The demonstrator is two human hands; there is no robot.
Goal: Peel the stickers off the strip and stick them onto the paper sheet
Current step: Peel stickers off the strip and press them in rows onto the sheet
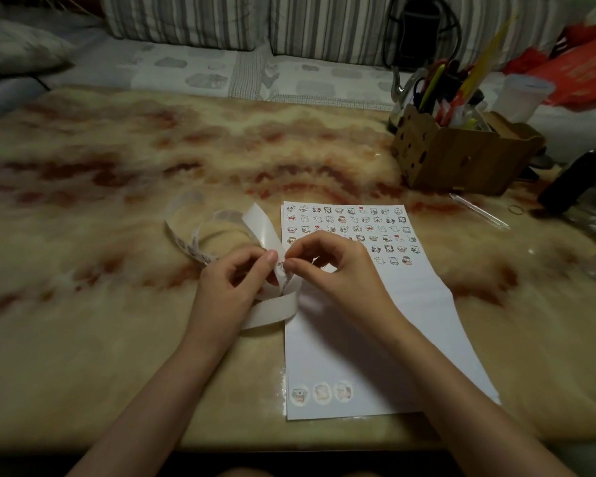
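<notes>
Your left hand [236,277] and your right hand [334,266] meet just above the desk, near the left edge of the white paper sheet [324,356]. Your left hand holds the long white curly sticker strip [262,225], with its thumb and fingers curled round it. The strip loops away to the left over the desk and comes back under your left hand, where a bare end [272,311] lies just at the sheet's edge. Your right hand pinches the small picture sticker [282,266] on the strip between its thumb and first finger, right next to your left fingertips; its other fingers are curled in. It is too small to tell whether the sticker has come off the strip. The sheet lies flat on the shiny cream and red-brown stone desk [117,201], under your right arm. Rows of tiny cartoon stickers [351,228] fill the far end of the sheet. Three bigger round stickers [320,393] sit in a row at its near left corner. A brown wooden box full of pens [461,160] stands at the far right of the desk, well apart from the sheet.
</notes>
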